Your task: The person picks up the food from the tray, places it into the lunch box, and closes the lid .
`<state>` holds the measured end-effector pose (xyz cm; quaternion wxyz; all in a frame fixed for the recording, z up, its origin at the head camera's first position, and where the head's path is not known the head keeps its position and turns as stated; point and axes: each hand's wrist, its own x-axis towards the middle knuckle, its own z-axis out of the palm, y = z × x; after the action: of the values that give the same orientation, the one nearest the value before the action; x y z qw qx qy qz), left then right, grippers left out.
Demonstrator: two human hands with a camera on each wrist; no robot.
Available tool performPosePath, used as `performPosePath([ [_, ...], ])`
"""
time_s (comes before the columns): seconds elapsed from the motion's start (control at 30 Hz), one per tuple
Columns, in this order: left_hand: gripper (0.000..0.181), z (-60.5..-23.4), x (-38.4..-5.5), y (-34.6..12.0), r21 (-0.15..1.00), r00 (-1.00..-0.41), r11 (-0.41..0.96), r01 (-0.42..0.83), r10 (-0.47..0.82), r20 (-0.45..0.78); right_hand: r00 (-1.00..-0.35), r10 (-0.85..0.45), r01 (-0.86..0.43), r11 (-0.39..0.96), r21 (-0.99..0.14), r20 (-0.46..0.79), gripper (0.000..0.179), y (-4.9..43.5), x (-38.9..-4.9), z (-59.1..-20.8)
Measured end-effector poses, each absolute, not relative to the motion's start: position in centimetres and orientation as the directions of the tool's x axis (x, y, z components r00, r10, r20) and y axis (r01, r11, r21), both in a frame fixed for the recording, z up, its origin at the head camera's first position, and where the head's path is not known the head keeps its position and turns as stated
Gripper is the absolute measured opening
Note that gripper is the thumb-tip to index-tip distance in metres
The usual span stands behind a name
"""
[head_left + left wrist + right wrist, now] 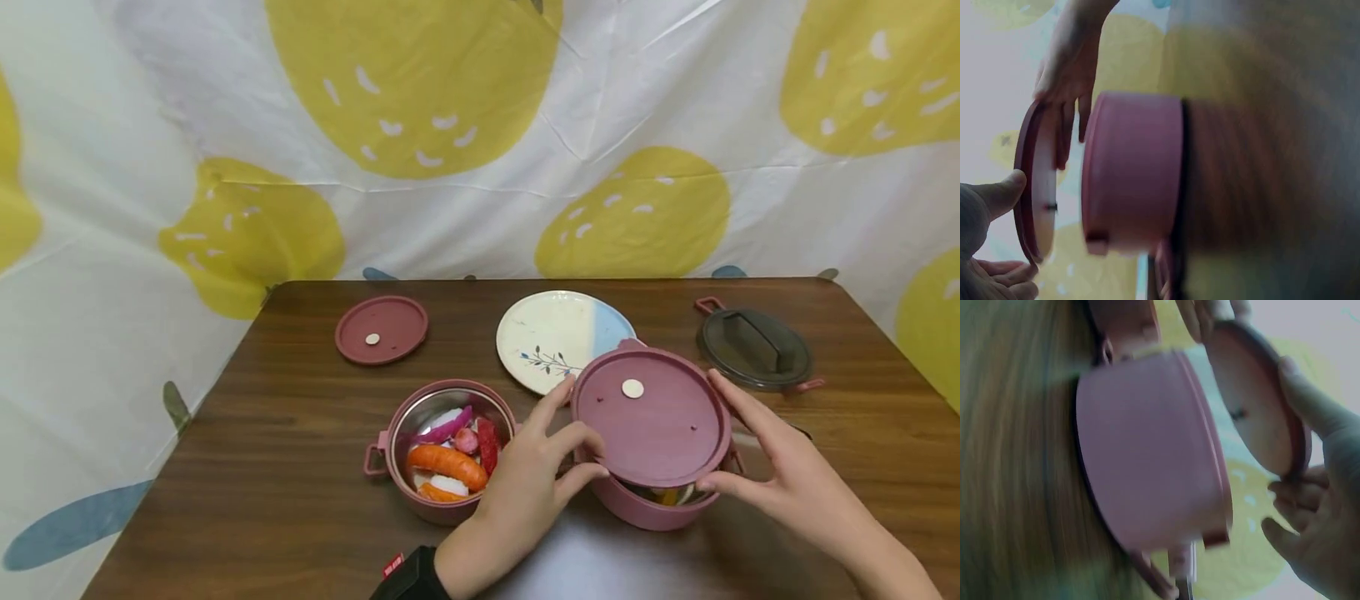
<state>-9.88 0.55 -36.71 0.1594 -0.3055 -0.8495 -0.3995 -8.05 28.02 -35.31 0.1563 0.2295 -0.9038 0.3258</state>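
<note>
Both hands hold a round mauve lid with a white button by its edge. It hovers above a mauve pot, and the wrist views show a gap between lid and rim. My left hand grips the lid's left edge, thumb at the front. The right hand pinches its right edge between thumb and fingers. Some yellow and pale food shows inside this pot under the lid. Left of it, an uncovered mauve pot with a steel inside holds an orange sausage-like piece, purple onion-like pieces and red pieces.
Behind the pots lies a cream and blue plate with a leaf drawing, partly covered by the held lid. A second mauve lid lies at the back left. At the back right sits a dark lidded container with pink handles.
</note>
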Motion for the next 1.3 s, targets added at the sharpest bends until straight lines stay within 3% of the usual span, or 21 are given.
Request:
performPosePath([
  [0.27, 0.014, -37.6, -9.1, 2.4, 0.585, -0.750, 0.470, 0.661, 0.439, 0.495, -0.826, -0.484, -0.536, 0.519, -0.666, 0.288, 0.093, 31.0, -9.0, -36.6],
  [0.43, 0.015, -38.1, -8.7, 3.6, 0.522, -0.716, 0.490, 0.698, 0.491, 0.496, -0.816, -0.533, -0.496, 0.447, -0.745, 0.224, 0.087, 32.5, -9.2, -37.3],
  [0.6, 0.015, -38.4, -8.9, 4.3, 0.413, -0.672, 0.534, 0.738, 0.520, 0.528, -0.829, -0.524, -0.470, 0.468, -0.748, 0.193, 0.084, 32.9, -9.2, -37.6],
  [0.8, 0.018, -37.9, -8.9, 4.5, 0.325, -0.663, 0.589, 0.740, 0.556, 0.501, -0.839, -0.502, -0.507, 0.577, -0.641, 0.211, 0.083, 32.7, -9.1, -36.8],
  [0.97, 0.045, -36.6, -10.1, 5.4, 0.174, -0.713, 0.718, 0.674, 0.569, 0.410, -0.875, -0.416, -0.480, 0.693, -0.537, 0.245, 0.082, 29.8, -9.6, -35.2],
  [1.07, 0.061, -36.7, -11.1, 6.4, 0.076, -0.758, 0.782, 0.618, 0.568, 0.319, -0.856, -0.432, -0.516, 0.742, -0.427, 0.284, 0.077, 27.4, -10.5, -35.4],
  [1.2, 0.076, -37.7, -11.5, 7.3, 0.066, -0.811, 0.818, 0.571, 0.550, 0.197, -0.814, -0.472, -0.559, 0.794, -0.236, 0.339, 0.072, 25.5, -11.2, -36.7],
  [1.3, 0.082, -38.1, -11.6, 7.2, 0.064, -0.819, 0.825, 0.562, 0.544, 0.183, -0.810, -0.475, -0.551, 0.817, -0.171, 0.345, 0.070, 25.1, -11.2, -37.5],
])
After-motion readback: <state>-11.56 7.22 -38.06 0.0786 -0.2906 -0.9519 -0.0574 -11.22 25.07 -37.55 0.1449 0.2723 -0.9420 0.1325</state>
